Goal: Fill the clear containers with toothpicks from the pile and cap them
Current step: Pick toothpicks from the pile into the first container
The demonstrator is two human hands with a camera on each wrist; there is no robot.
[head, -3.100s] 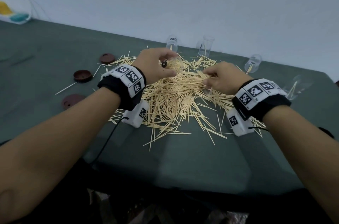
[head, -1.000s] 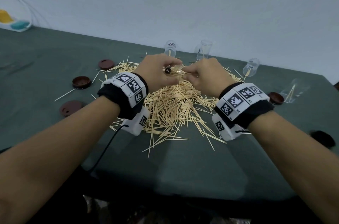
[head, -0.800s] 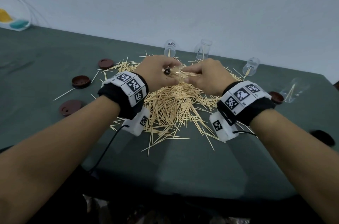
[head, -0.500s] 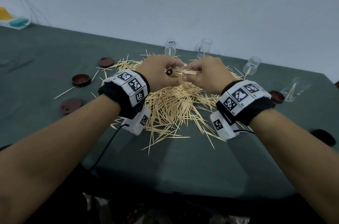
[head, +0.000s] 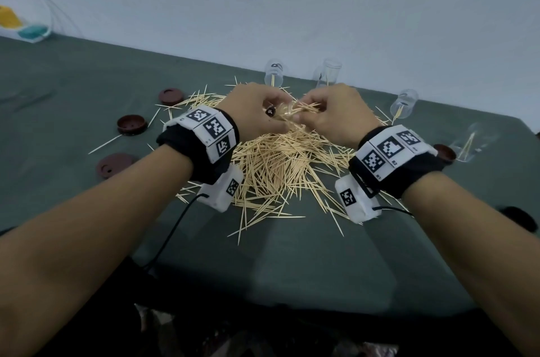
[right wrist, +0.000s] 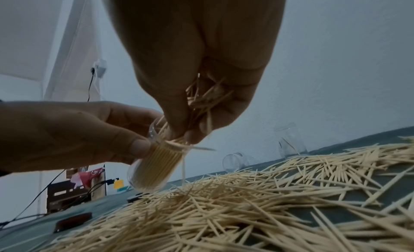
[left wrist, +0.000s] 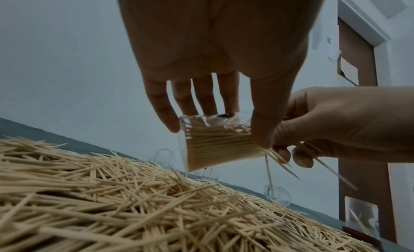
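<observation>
A clear container (head: 283, 114) (left wrist: 215, 144) (right wrist: 154, 165), packed with toothpicks, is held tilted above the toothpick pile (head: 280, 161) (left wrist: 134, 202) (right wrist: 268, 202). My left hand (head: 257, 114) (left wrist: 212, 124) grips it between thumb and fingers. My right hand (head: 324, 115) (right wrist: 192, 128) pinches a bunch of toothpicks (right wrist: 203, 100) at the container's mouth. A few toothpicks (left wrist: 275, 163) stick out and one drops toward the pile. Other clear containers lie beyond the pile: one (head: 274, 72), a second (head: 330, 72), a third (head: 404, 104).
Dark red caps lie on the green tablecloth (head: 73, 93) at the left: one (head: 171, 95), another (head: 131, 124), a third (head: 114, 165). Another cap (head: 445, 152) and a tipped clear container (head: 473, 142) sit at the right. The wall stands close behind the table.
My right hand rose from the pile with a bunch of toothpicks and came to the mouth of the container in my left hand, where it stays now.
</observation>
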